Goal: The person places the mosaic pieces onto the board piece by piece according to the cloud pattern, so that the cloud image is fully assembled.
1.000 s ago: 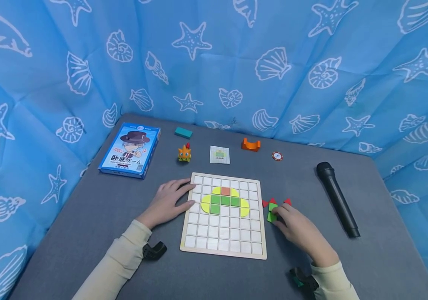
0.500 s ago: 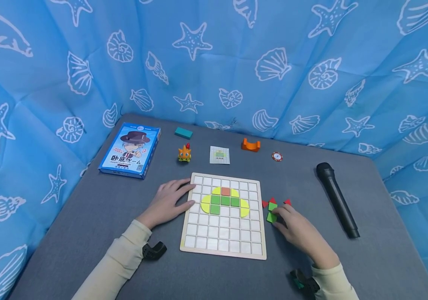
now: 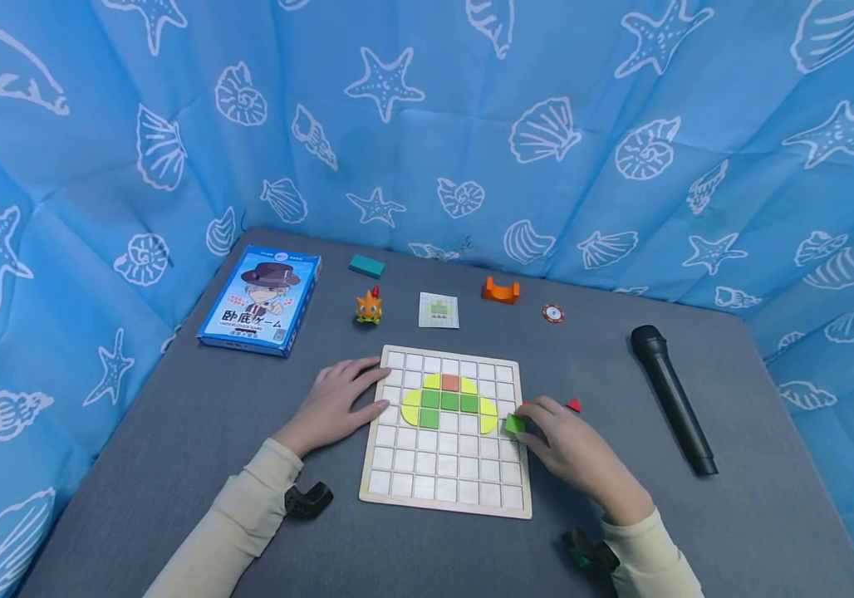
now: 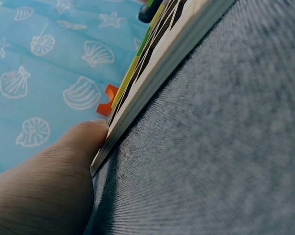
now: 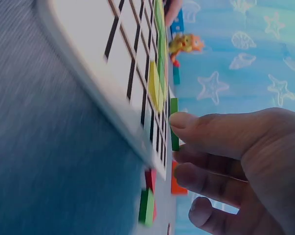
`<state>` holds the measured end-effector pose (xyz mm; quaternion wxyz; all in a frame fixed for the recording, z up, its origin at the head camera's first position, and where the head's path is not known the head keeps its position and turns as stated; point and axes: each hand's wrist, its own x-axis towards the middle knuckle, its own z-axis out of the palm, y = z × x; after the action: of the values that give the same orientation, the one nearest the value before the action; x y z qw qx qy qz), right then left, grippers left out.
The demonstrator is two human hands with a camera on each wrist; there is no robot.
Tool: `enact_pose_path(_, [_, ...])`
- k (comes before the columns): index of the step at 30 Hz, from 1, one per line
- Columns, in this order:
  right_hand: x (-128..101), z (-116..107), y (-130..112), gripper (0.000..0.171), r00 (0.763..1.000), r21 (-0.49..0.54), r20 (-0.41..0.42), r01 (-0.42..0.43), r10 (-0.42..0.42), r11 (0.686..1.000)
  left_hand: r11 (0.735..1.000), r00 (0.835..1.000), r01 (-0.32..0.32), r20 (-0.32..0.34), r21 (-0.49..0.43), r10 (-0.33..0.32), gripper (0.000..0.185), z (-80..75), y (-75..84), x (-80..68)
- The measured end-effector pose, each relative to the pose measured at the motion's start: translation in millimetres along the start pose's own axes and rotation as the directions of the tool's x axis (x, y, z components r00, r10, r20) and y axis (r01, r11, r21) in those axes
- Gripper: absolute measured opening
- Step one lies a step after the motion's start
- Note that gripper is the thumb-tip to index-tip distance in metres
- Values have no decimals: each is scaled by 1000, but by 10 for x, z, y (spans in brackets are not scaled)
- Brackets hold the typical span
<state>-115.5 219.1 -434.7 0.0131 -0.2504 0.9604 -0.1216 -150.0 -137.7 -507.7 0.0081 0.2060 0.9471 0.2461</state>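
Observation:
My left hand [image 3: 333, 403] rests at the left edge of a wooden grid board [image 3: 445, 508], with fingers extended and fingertips on the rim. In the left wrist view the thumb [image 4: 83, 139] touches the board's side. Over the board's right edge my right hand [image 3: 576, 448] pinches a green square tile [image 3: 514, 424] between thumb and fingers; the right wrist view shows this green tile [image 5: 174, 134] raised above the board. An arch of green squares [image 3: 449, 399], yellow curved tiles [image 3: 488, 415] and one reddish square [image 3: 450, 382] lies on the grid.
Right of the board lie a red triangle [image 3: 573, 404] and another green tile [image 5: 146, 207], hidden by the hand in the head view. Behind stand a pattern card [image 3: 439, 311], toy figure [image 3: 369, 307], orange block [image 3: 501, 290] and poker chip [image 3: 553, 312]. A microphone [image 3: 674, 399] and game box [image 3: 259, 301] flank the board.
My right hand has picked up a green tile from beside the board and moved left with it to over the board's right edge. The left hand stays in place.

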Motion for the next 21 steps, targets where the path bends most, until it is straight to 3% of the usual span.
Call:
enact_pose_path(13, [256, 119, -253, 31, 982, 12, -23, 188, -188, 982, 1000, 1000, -14, -14, -3, 14, 58, 2, 4, -1])
enact_pose_path(21, [361, 185, -357, 28, 967, 10, -45, 250, -250, 968, 1000, 1000, -10, -8, 0, 10, 58, -1, -1, -7])
